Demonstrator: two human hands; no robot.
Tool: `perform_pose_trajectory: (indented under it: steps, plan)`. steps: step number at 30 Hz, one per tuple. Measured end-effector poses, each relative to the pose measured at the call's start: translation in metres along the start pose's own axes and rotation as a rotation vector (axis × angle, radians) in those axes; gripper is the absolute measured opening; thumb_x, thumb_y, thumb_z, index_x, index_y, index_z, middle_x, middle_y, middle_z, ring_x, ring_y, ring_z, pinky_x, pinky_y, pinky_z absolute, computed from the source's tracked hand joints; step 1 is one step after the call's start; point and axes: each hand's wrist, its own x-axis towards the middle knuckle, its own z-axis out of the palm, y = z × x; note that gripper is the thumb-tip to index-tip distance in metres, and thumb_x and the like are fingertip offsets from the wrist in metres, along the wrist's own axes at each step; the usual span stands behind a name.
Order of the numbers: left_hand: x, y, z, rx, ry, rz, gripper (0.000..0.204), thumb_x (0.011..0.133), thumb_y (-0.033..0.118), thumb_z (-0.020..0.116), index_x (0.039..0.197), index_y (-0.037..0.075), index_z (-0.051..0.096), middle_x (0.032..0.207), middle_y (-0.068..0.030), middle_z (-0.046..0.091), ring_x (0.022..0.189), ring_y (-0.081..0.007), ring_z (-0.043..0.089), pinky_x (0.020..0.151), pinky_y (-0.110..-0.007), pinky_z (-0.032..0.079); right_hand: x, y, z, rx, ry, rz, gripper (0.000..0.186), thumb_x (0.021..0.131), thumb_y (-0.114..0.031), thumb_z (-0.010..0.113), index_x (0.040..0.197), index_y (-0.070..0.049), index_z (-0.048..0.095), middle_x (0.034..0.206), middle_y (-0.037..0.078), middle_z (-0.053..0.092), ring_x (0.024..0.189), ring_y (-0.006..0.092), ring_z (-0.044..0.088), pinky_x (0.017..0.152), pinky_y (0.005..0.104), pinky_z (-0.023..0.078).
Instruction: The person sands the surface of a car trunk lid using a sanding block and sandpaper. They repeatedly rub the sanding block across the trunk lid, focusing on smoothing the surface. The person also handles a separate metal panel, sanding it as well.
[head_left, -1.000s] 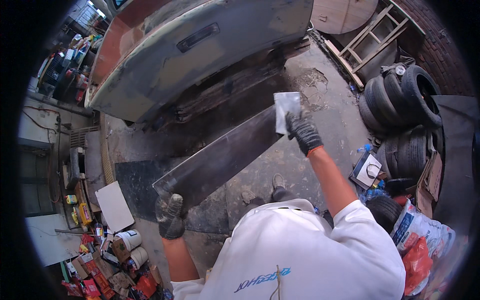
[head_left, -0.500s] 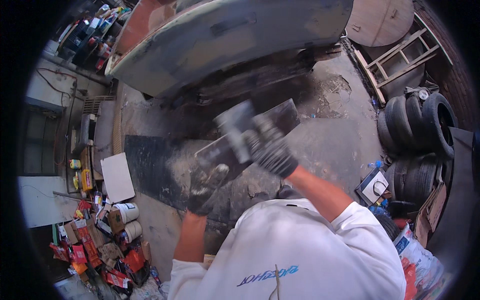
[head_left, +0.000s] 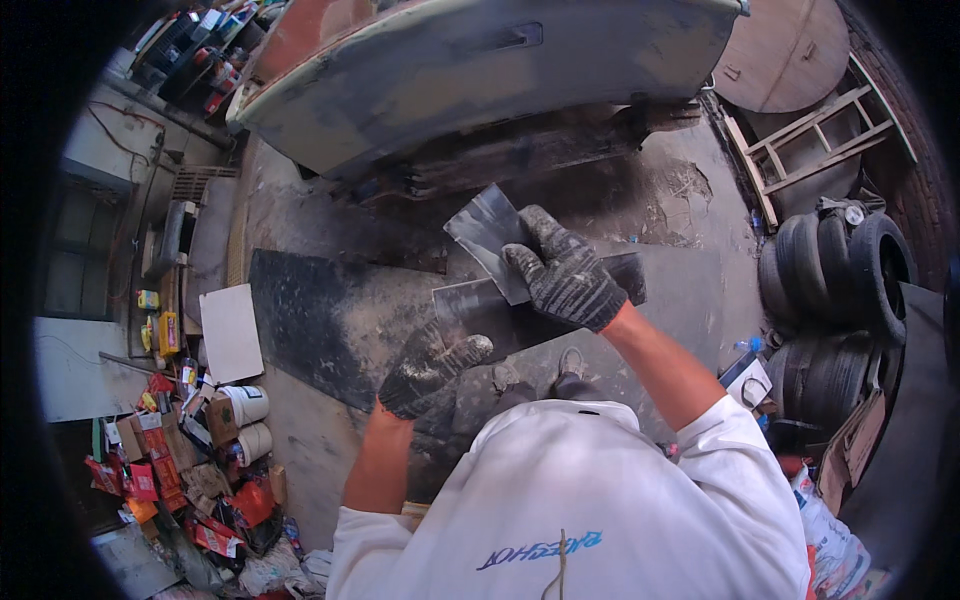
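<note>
grey sheet point(head_left: 490, 238) in right hand point(head_left: 570, 280)

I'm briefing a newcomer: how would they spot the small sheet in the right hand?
Start at the large patchy grey panel across the top, then drop to the gloved right hand below it. That hand grips a small, flat, greyish rectangular sheet. Unlike the longer, darker board in the left hand, it is short and pale.

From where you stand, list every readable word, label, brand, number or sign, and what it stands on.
White shirt: blue and purple lettering on the chest, wording not copied here.
White bucket: markings too small to read.
Red packages: any print is too small to read.
Grey plate in the right hand, dark panel in the left hand: no lettering visible.
</note>
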Motion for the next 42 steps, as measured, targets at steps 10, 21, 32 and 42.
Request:
perform_pose_trajectory:
  steps: [10,21,32,42]
  plan:
    - [0.018,0.025,-0.004,-0.534,0.098,-0.488,0.013,0.090,0.012,0.066,0.095,0.000,0.069,0.081,-0.0033,0.067,0.073,-0.0087,0.060,0.064,-0.030,0.050,0.020,-0.016,-0.028,-0.223,-0.024,-0.196,0.040,0.086,-0.023,0.057,0.114,0.006,0.056,0.088,0.028,0.064,0.083,0.0395,0.064,0.073,0.0461,0.052]
    - [0.004,-0.011,0.013,0.403,0.287,0.088,0.021,0.087,0.002,0.062,0.106,-0.004,0.067,0.087,-0.0162,0.071,0.072,-0.0167,0.067,0.064,-0.031,0.052,0.011,-0.026,-0.008,-0.339,-0.049,-0.180,0.035,0.086,-0.016,0.059,0.113,0.005,0.055,0.092,0.026,0.064,0.082,0.0427,0.062,0.071,0.0463,0.050]
    - [0.004,-0.003,0.010,0.330,0.343,0.006,0.015,0.089,0.008,0.059,0.099,0.000,0.068,0.088,-0.0209,0.067,0.080,-0.0367,0.065,0.070,-0.040,0.050,-0.005,-0.039,0.018,-0.330,0.058,-0.249,0.027,0.087,-0.020,0.055,0.103,0.003,0.055,0.075,0.025,0.061,0.070,0.0424,0.062,0.062,0.0486,0.050]
    - [-0.013,0.011,-0.003,0.130,0.316,-0.051,0.021,0.089,0.005,0.059,0.107,0.000,0.067,0.097,-0.0144,0.069,0.088,-0.0273,0.065,0.081,-0.036,0.051,0.022,0.051,-0.037,0.327,-0.221,0.460,0.022,0.090,-0.022,0.062,0.100,-0.003,0.059,0.073,0.005,0.062,0.060,0.0114,0.060,0.048,0.0275,0.049]
